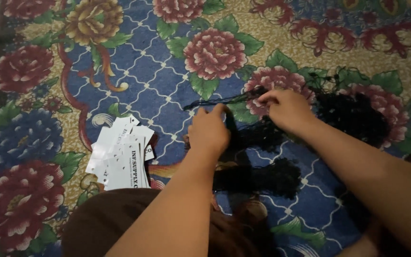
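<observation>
My left hand (209, 131) and my right hand (286, 109) pinch a bundle of thin black strings (215, 101) and hold it stretched between them above a flowered cloth (134, 62). The strings stick out to the left past my left hand. A larger pile of black string or netting (353, 116) lies to the right behind my right hand. More of the black material (258, 178) sits under my forearms.
A loose stack of white paper tags (120, 154) with small holes and dark print lies on the cloth left of my left hand. A brown clothed knee (105, 219) fills the bottom edge.
</observation>
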